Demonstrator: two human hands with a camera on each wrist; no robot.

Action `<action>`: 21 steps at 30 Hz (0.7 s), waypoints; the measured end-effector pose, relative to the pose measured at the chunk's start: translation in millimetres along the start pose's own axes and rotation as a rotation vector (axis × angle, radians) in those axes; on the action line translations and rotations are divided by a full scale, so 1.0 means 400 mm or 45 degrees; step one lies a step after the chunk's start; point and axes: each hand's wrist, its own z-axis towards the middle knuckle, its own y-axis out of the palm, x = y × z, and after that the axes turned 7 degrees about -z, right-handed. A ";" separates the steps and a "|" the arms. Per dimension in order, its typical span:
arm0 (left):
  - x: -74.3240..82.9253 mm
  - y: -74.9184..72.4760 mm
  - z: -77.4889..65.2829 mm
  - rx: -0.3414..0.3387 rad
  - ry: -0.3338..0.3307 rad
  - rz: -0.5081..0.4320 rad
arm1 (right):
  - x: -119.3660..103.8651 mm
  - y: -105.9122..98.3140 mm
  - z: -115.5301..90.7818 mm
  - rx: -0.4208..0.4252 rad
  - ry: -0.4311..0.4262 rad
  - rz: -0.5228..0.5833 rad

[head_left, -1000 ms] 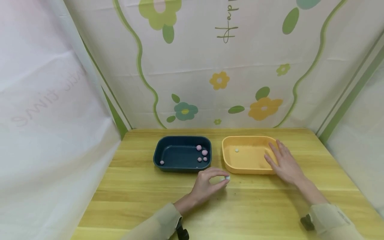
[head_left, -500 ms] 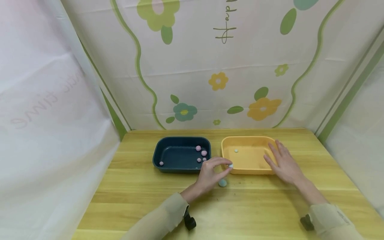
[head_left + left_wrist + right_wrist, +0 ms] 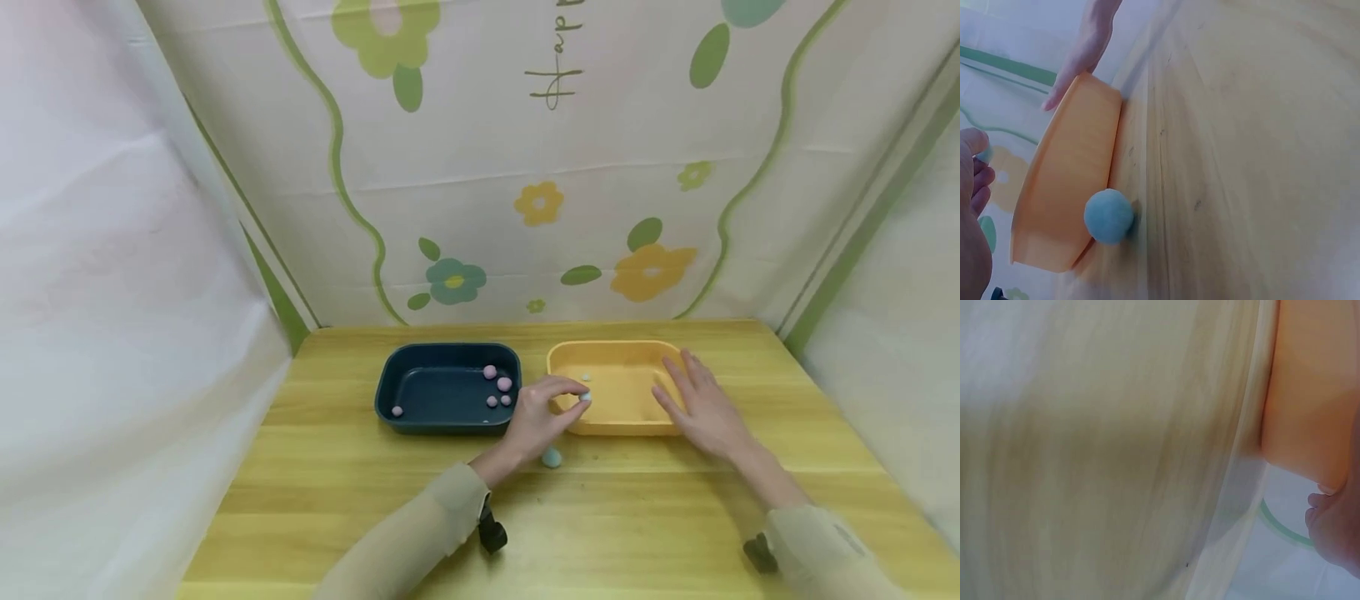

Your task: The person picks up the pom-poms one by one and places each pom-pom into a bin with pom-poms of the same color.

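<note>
Between thumb and index finger, my left hand (image 3: 534, 421) pinches a small pale blue ball (image 3: 585, 397) above the left part of the yellow tray (image 3: 637, 428). A tiny pale ball (image 3: 586, 378) lies inside that tray. My right hand (image 3: 708, 414) is at the tray's right end, fingers spread over the rim; in the right wrist view the hand (image 3: 1335, 534) shows beside the tray's corner. On the table, just in front of the tray, sits a bigger blue ball (image 3: 1109, 216), clearest in the left wrist view and partly behind my left wrist in the head view.
To the left of the yellow tray stands a dark blue tray (image 3: 442, 428), holding several pink balls (image 3: 504, 384), mostly at its right end. Both rest on a wooden table (image 3: 637, 517) backed by a flower-printed curtain (image 3: 480, 167).
My left hand has moved forward and right, carrying the small ball from the table in front to above the yellow tray. The bigger blue ball came into sight. My right hand stays at the tray.
</note>
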 end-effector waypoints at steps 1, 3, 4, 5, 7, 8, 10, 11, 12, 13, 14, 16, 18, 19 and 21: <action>-0.002 0.003 0.004 0.006 -0.005 0.001 | -0.002 0.001 0.001 0.000 0.001 -0.002; -0.002 0.007 0.012 0.012 -0.017 0.000 | -0.007 0.002 0.002 -0.004 0.003 -0.003; -0.002 0.010 0.016 0.018 -0.006 0.007 | -0.006 0.003 0.001 -0.007 0.003 0.002; -0.003 0.015 0.022 0.017 0.002 0.010 | -0.003 0.004 -0.002 -0.005 0.005 0.000; -0.002 0.021 0.033 0.010 0.027 0.036 | -0.002 0.004 -0.005 0.003 0.005 0.002; -0.001 0.022 0.038 0.004 0.034 0.048 | -0.002 0.004 -0.005 0.004 0.004 0.005; 0.005 0.023 0.049 -0.008 0.044 0.073 | -0.001 0.005 -0.005 0.012 0.000 0.008; 0.008 0.024 0.054 -0.016 0.049 0.086 | -0.001 0.005 -0.005 0.019 -0.001 0.007; 0.012 0.024 0.060 -0.026 0.052 0.097 | 0.000 0.005 -0.006 0.022 0.001 0.010; 0.016 0.025 0.065 -0.036 0.054 0.114 | 0.001 0.006 -0.006 0.024 0.001 0.010; 0.018 0.026 0.069 -0.047 0.050 0.127 | 0.001 0.007 -0.007 0.028 0.002 0.010; 0.024 0.028 0.077 -0.064 0.042 0.153 | 0.003 0.009 -0.007 0.040 -0.002 0.010; 0.028 0.030 0.084 -0.077 0.029 0.177 | 0.002 0.009 -0.006 0.044 -0.004 0.012; 0.029 0.030 0.086 -0.078 0.027 0.192 | 0.002 0.009 -0.006 0.047 -0.007 0.014; 0.030 0.031 0.089 -0.076 0.012 0.209 | 0.001 0.010 -0.005 0.060 -0.015 0.011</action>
